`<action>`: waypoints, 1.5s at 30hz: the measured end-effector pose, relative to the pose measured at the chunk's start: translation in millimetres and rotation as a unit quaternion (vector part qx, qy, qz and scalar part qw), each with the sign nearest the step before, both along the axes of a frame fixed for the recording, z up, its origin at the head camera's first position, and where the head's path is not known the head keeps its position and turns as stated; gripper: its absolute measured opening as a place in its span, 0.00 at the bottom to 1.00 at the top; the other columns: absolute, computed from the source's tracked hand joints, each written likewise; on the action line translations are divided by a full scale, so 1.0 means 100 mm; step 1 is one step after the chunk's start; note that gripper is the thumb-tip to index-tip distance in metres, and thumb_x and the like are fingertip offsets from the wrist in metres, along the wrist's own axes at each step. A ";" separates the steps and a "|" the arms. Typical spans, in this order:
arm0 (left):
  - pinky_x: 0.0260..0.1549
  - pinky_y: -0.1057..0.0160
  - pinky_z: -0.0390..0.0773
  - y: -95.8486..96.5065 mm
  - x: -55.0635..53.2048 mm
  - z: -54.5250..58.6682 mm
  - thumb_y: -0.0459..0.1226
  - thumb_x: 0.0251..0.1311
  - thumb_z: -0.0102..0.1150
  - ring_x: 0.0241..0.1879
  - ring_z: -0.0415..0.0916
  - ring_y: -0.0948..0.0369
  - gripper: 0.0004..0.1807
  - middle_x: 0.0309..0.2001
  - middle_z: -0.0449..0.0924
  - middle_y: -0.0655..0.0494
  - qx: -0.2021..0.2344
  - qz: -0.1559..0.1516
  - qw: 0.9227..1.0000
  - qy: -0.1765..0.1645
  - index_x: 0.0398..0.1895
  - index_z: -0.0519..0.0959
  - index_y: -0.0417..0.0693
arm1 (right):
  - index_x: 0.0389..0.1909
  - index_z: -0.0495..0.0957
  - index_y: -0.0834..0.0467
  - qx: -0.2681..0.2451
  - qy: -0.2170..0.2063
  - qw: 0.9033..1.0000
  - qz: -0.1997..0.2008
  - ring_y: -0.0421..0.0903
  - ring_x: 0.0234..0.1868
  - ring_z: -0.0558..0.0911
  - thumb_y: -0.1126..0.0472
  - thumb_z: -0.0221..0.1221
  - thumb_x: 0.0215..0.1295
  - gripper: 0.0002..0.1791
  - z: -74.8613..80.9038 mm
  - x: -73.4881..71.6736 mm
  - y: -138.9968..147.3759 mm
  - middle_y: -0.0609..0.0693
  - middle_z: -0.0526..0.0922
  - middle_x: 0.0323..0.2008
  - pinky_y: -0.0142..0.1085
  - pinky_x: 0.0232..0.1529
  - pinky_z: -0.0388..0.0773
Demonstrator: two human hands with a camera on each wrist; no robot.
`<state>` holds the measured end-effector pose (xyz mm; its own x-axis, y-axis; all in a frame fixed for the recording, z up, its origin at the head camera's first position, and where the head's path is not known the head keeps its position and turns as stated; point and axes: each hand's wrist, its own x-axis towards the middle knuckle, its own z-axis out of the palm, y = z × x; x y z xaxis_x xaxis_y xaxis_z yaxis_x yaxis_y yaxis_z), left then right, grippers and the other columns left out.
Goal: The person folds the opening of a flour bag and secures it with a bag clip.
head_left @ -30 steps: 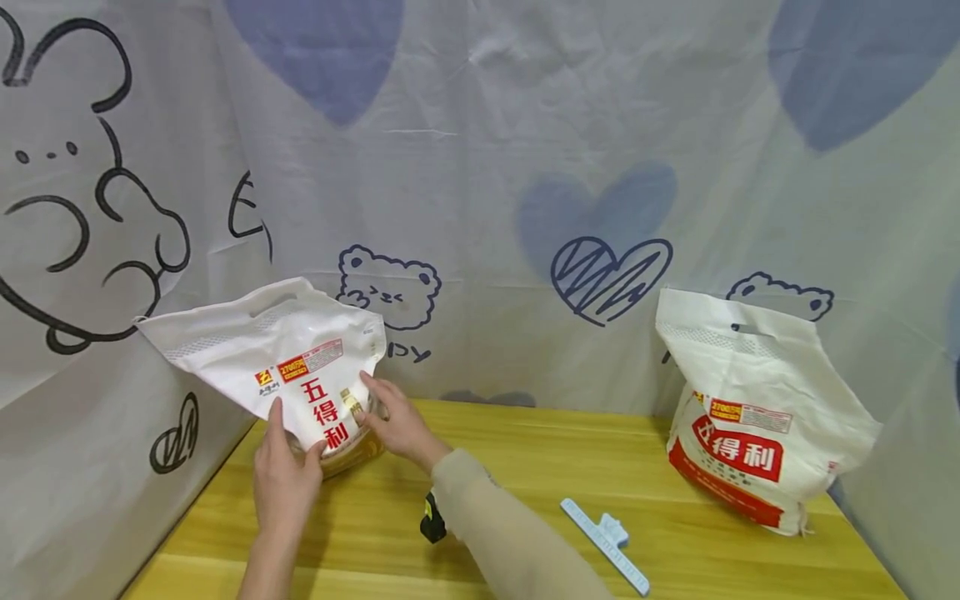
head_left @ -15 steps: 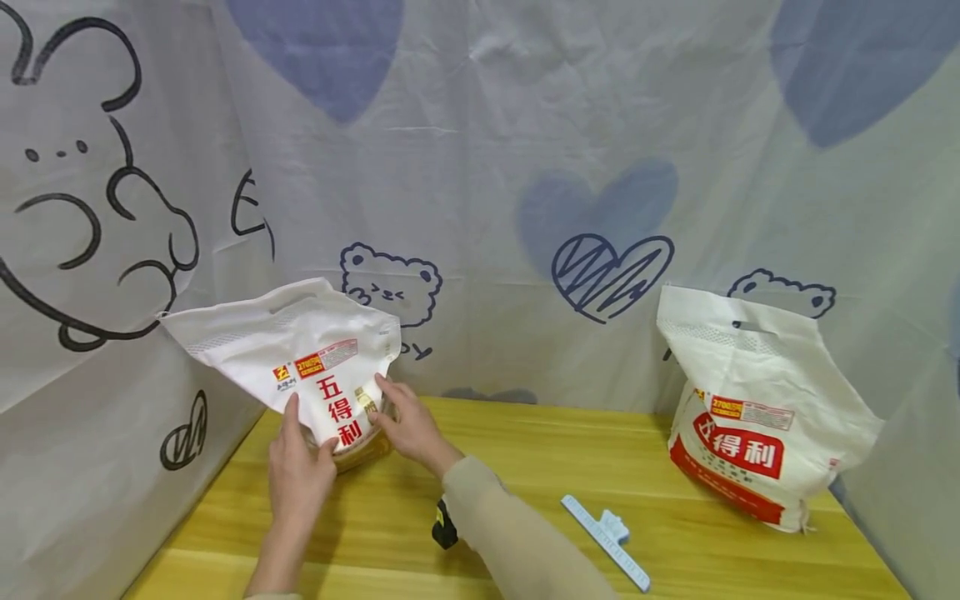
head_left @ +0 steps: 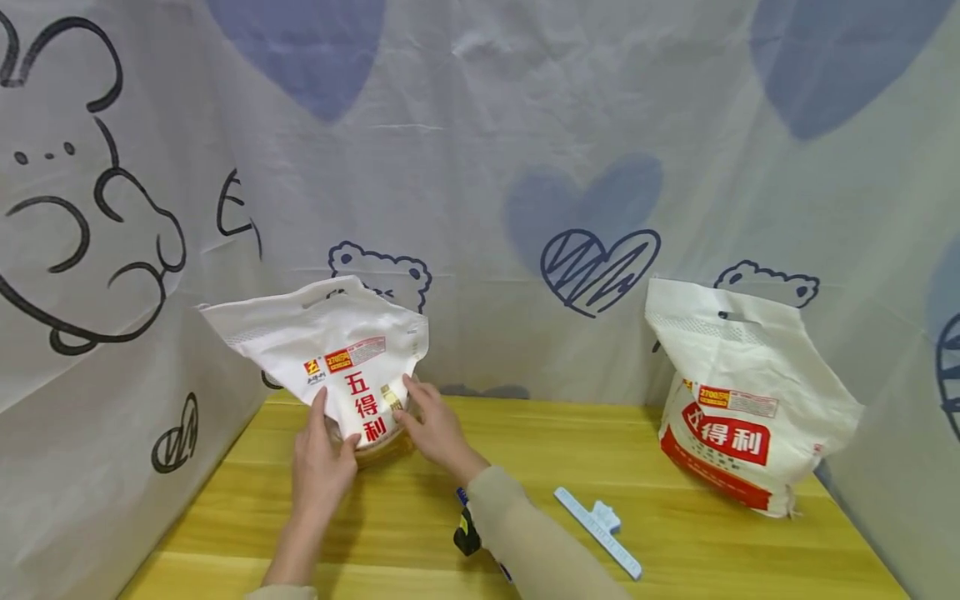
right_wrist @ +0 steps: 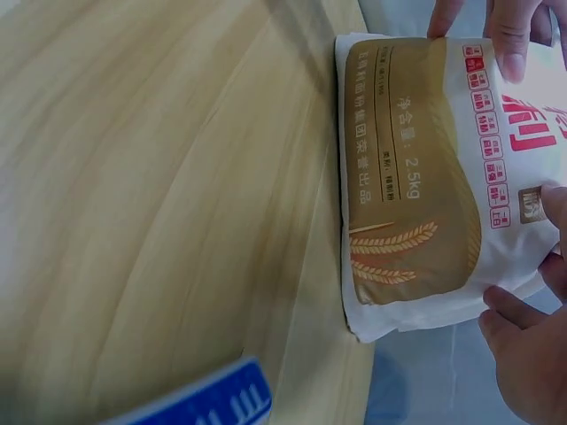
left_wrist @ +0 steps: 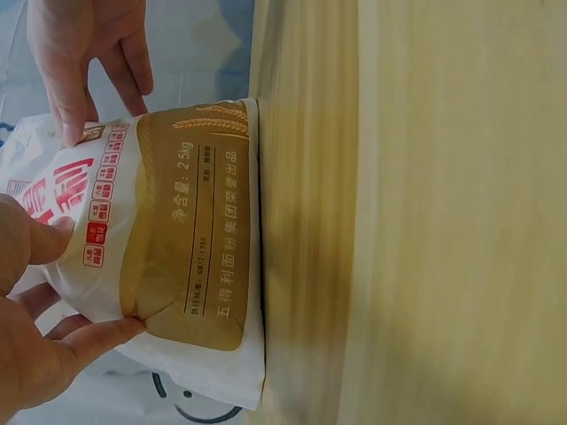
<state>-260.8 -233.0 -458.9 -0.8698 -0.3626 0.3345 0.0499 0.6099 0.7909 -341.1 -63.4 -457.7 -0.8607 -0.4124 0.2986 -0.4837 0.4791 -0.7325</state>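
A white flour bag with red lettering stands at the left of the table, its empty top part leaning left. Its tan lower panel faces the wrist cameras, and its base meets the wood. My left hand grips the bag's left side, thumb on the front and fingers round the edge. On the opposite side, my right hand holds it the same way, thumb near the small gold label. Both hands also show in the right wrist view, the right hand at the lower edge.
Another flour bag with a red base band stands on the right. A pale blue bag clip lies mid-table. Beside my right sleeve is a partly hidden black-and-yellow object; a blue strip with white marks is near it. A patterned cloth hangs behind.
The flour bag has shifted right along the table, away from the left wall, with both hands still holding its sides. The other bag and the clip have stayed put; the head view has turned slightly.
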 end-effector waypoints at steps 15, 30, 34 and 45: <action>0.65 0.30 0.67 0.26 -0.18 -0.05 0.28 0.65 0.65 0.67 0.64 0.32 0.52 0.69 0.64 0.26 0.003 -0.069 0.998 -0.005 0.85 0.45 0.52 | 0.78 0.65 0.53 -0.008 0.024 0.998 -0.057 0.56 0.67 0.76 0.49 0.57 0.78 0.32 -0.03 0.04 0.47 0.54 0.72 0.71 0.52 0.67 0.75; 0.68 0.36 0.69 0.49 -0.30 -0.10 0.27 0.66 0.64 0.72 0.64 0.37 0.51 0.72 0.65 0.32 0.017 -0.167 0.986 0.003 0.85 0.47 0.57 | 0.78 0.65 0.52 -0.031 0.022 0.991 -0.127 0.60 0.71 0.73 0.41 0.55 0.77 0.35 -0.09 0.34 0.86 0.53 0.69 0.75 0.62 0.68 0.71; 0.62 0.39 0.76 0.51 -0.31 -0.11 0.27 0.66 0.64 0.71 0.65 0.37 0.51 0.72 0.64 0.31 0.016 -0.181 0.983 0.003 0.85 0.47 0.59 | 0.78 0.65 0.53 -0.031 0.024 0.990 -0.133 0.60 0.70 0.74 0.40 0.55 0.77 0.36 -0.10 0.40 0.92 0.54 0.70 0.74 0.62 0.67 0.72; 0.57 0.40 0.80 0.50 -0.32 -0.13 0.31 0.69 0.64 0.70 0.66 0.36 0.50 0.73 0.63 0.31 -0.005 -0.193 0.981 0.011 0.85 0.45 0.60 | 0.80 0.62 0.53 -0.032 0.032 0.993 -0.112 0.59 0.68 0.75 0.44 0.56 0.78 0.36 -0.11 0.42 1.02 0.54 0.71 0.71 0.61 0.65 0.74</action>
<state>-293.3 -182.7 -471.4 -0.9341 -0.0044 0.3569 0.2958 0.5502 0.7809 -299.2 39.1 -468.5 -0.9071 -0.1917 0.3746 -0.4167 0.5335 -0.7360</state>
